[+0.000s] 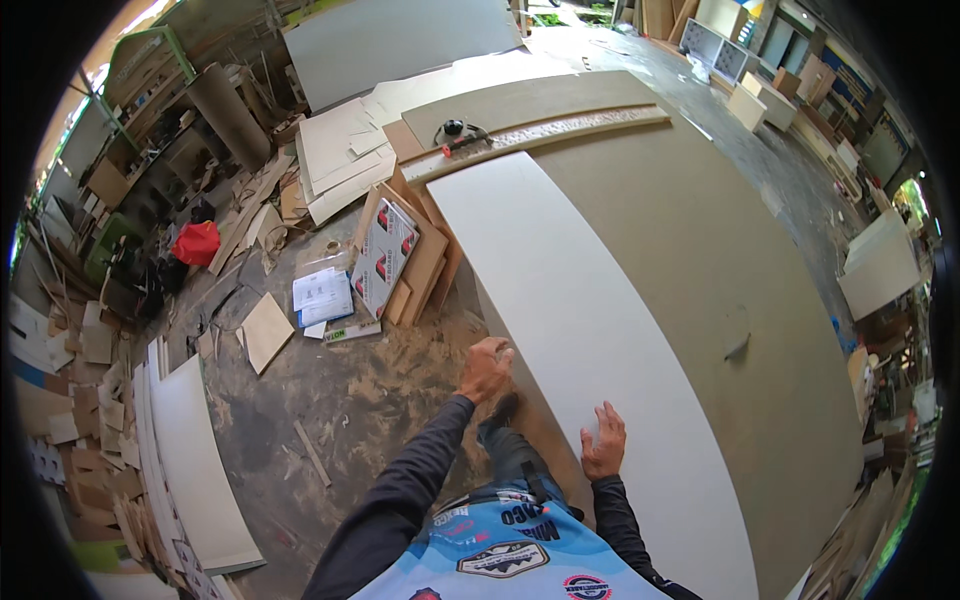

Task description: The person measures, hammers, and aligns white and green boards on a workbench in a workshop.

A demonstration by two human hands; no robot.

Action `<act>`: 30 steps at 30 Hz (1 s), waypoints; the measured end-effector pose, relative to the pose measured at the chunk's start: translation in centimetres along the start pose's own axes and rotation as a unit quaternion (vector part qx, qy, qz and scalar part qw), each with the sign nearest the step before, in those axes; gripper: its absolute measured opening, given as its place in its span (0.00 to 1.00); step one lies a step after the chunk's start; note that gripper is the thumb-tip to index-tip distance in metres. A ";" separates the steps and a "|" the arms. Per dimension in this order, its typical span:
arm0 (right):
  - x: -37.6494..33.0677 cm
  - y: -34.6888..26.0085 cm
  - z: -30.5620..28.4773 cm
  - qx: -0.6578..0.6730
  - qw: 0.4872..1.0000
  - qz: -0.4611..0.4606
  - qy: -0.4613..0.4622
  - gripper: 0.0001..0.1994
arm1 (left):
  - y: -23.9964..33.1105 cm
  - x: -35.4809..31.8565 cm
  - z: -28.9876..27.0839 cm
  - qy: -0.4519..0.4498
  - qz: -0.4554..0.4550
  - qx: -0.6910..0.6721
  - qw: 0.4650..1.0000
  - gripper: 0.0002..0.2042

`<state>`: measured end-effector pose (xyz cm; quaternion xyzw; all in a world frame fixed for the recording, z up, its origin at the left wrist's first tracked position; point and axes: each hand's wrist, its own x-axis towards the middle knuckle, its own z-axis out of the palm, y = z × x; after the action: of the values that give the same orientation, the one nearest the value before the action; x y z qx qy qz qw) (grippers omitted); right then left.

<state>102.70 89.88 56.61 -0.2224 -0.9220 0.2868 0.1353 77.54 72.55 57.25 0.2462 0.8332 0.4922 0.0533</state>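
A long white panel (590, 300) lies on a larger brown board (700, 260), along the side nearest me. My left hand (486, 370) is at the panel's near left edge, its fingers curled in against that edge; their tips are partly hidden. Farther right along the same edge, my right hand (604, 442) rests on the white surface with its fingers stretched and apart. A pale wooden strip (580, 128) lies across the far end of the boards. Beside it sits a small black and red tool (465, 138), its exact kind unclear.
Left of the stack, boards and a printed carton (387, 258) lean together. Papers (322, 296) and a wooden offcut (265, 333) lie on the dusty floor. A white sheet (205, 460) stands at the lower left. Pale sheets (345, 170) are spread beyond the carton.
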 end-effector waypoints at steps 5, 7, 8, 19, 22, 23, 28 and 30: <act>9.2 -1.8 4.7 -0.149 0.988 0.019 -0.038 0.38 | -4.2 9.4 -4.3 0.055 -0.054 0.017 0.997 0.15; 11.2 -3.2 6.1 -0.172 0.983 0.041 -0.051 0.39 | -5.7 11.8 -5.7 0.072 -0.073 0.039 0.994 0.15; 12.5 -3.7 6.9 -0.175 0.983 0.036 -0.038 0.39 | -6.3 13.9 -6.5 0.085 -0.083 0.032 0.992 0.15; 19.6 -7.1 8.1 -0.152 0.986 0.066 0.008 0.35 | -12.6 38.3 -7.1 0.000 0.024 0.280 0.960 0.29; 19.9 -7.2 7.9 -0.140 0.985 0.097 0.040 0.31 | -12.9 44.5 -3.9 -0.066 0.071 0.290 0.952 0.30; 19.9 -7.4 8.0 -0.137 0.984 0.109 0.045 0.30 | -12.5 46.0 -2.6 -0.084 0.084 0.296 0.948 0.29; 20.0 -7.2 8.3 -0.150 0.973 0.150 0.094 0.26 | -10.2 51.8 5.3 -0.090 0.110 0.322 0.936 0.25; 19.9 -7.5 8.5 -0.152 0.970 0.161 0.103 0.25 | -9.7 53.0 7.5 -0.074 0.100 0.319 0.940 0.24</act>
<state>79.75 90.07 56.70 -0.4140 -0.8880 0.1365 0.1461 30.30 99.22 53.30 0.3683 0.9111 0.1842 -0.0161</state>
